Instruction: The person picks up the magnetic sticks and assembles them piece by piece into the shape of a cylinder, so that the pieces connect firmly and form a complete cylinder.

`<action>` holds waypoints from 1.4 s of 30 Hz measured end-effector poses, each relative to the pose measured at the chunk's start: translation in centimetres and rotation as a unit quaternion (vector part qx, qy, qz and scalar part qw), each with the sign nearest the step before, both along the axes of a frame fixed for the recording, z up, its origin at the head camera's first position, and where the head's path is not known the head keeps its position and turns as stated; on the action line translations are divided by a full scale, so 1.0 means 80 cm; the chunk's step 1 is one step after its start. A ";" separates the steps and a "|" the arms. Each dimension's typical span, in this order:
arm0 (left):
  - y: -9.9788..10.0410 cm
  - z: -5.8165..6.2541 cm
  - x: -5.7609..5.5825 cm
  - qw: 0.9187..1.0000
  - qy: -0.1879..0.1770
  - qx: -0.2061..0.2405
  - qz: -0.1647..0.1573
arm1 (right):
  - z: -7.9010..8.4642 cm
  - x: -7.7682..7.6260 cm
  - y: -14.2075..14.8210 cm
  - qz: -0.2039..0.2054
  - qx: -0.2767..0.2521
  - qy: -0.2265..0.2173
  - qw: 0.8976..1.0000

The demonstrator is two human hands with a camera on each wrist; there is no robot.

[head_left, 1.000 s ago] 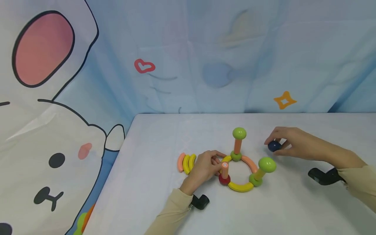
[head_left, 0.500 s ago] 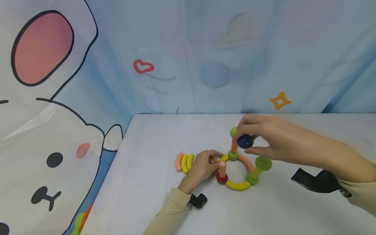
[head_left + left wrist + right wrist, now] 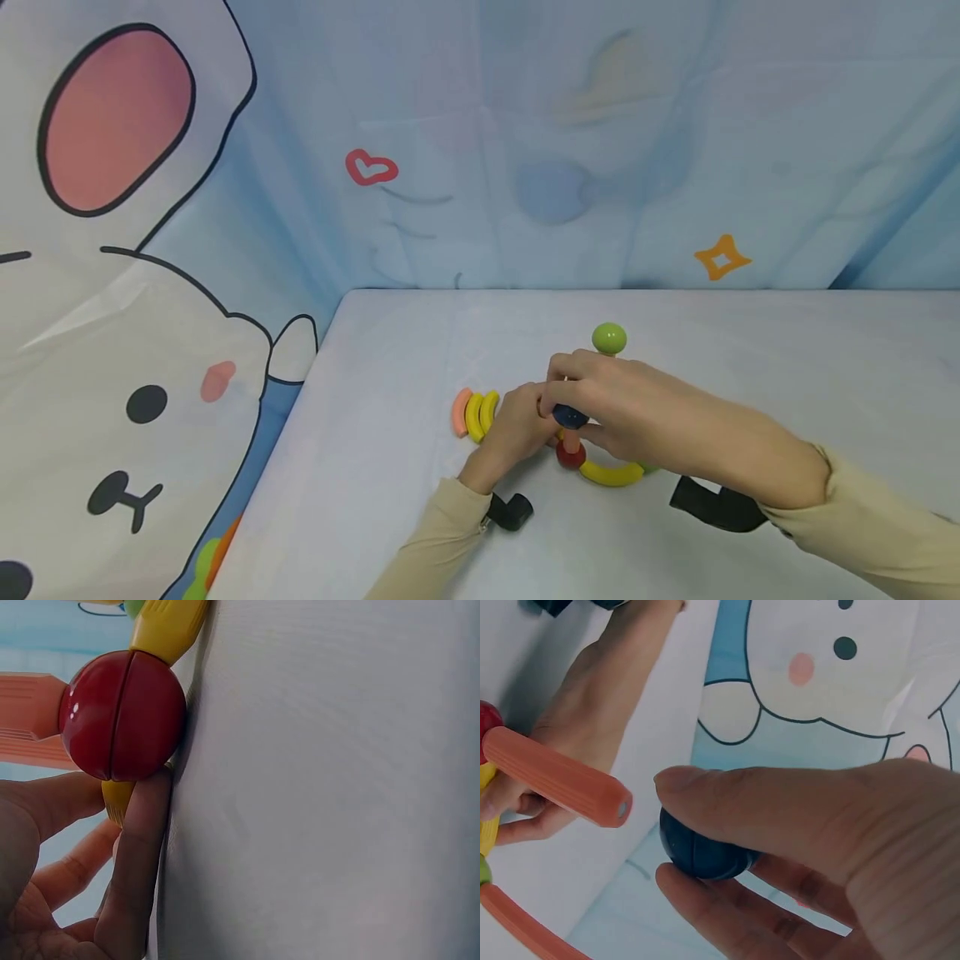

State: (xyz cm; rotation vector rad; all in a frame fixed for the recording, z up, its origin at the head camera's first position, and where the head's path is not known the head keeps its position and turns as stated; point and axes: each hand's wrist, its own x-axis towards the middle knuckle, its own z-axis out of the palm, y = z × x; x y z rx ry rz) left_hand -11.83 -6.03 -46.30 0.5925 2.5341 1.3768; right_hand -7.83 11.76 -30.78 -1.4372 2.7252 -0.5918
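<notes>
My right hand (image 3: 637,408) pinches a dark blue ball (image 3: 705,844) between thumb and fingers. In the head view the ball overlaps the upper end of an upright orange stick. The right wrist view shows a gap between the ball and that orange stick (image 3: 562,780), whose free end has a small metal dot. The stick rises from a red ball (image 3: 124,716), a corner of a ring of balls and curved sticks. Beside that corner, my left hand (image 3: 517,421) pinches a curved yellow stick (image 3: 118,799), fingertips right at the red ball.
Farther back, a light green ball (image 3: 609,337) tops another upright. A curved yellow stick (image 3: 611,475) forms the ring's near side. Left of my left hand lie loose curved sticks, orange (image 3: 461,412) and yellow (image 3: 474,417). My right forearm hides the ring's right side.
My right hand has carried the dark blue ball leftward from the table's right side, past the rear upright, to the orange stick on the red ball. My left hand has stayed at the ring.
</notes>
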 end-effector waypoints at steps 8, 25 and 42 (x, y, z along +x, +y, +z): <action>0.002 0.002 0.002 1.000 0.010 -0.010 0.007 | -0.011 -0.001 -0.002 -0.011 0.017 0.023 1.000; 0.003 0.004 -0.002 0.999 -0.040 -0.023 0.020 | -0.008 0.006 0.011 -0.041 -0.002 0.029 0.999; 0.010 0.010 0.003 0.996 -0.065 -0.036 0.040 | -0.027 -0.008 0.134 -0.225 -0.263 -0.093 0.934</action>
